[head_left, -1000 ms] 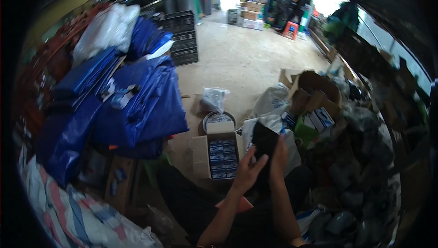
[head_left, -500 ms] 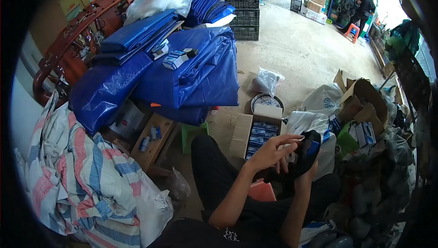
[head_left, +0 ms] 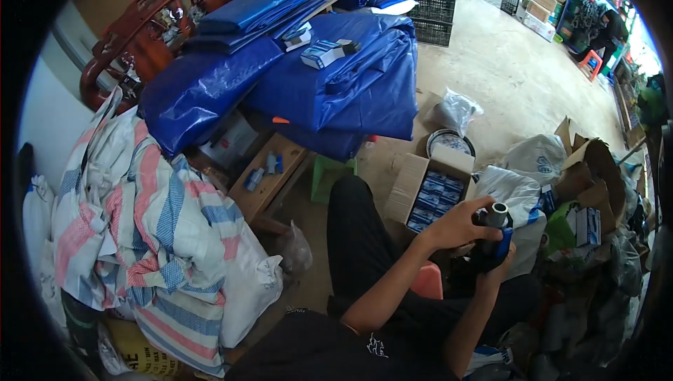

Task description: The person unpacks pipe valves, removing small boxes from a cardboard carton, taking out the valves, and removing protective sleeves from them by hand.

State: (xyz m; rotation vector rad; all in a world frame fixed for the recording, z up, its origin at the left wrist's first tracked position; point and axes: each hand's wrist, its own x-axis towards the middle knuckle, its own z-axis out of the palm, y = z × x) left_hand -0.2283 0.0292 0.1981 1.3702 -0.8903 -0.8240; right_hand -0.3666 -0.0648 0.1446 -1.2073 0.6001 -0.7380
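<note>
My left hand is closed, thumb and fingers pinching a short grey cylinder whose open round end faces up. Right below it is a black-and-blue object, wrapped by my right hand; its kind is not clear, and part of it is hidden by my fingers. The cylinder stands at the top of this object and overlaps it here. Just beyond my left wrist sits an open cardboard box filled with small blue-and-white boxes. Between my legs shows a pink plastic piece.
Folded blue tarps lie piled at left, small boxes on top. A low wooden bench holds grey-and-blue fittings. Striped sacks fill the lower left; bags and cartons crowd the right. A person is bent over far off.
The view has swung left, so surroundings sit further right. My left hand's fingers, earlier spread beside the black-and-blue object, now grip the grey cylinder at its top.
</note>
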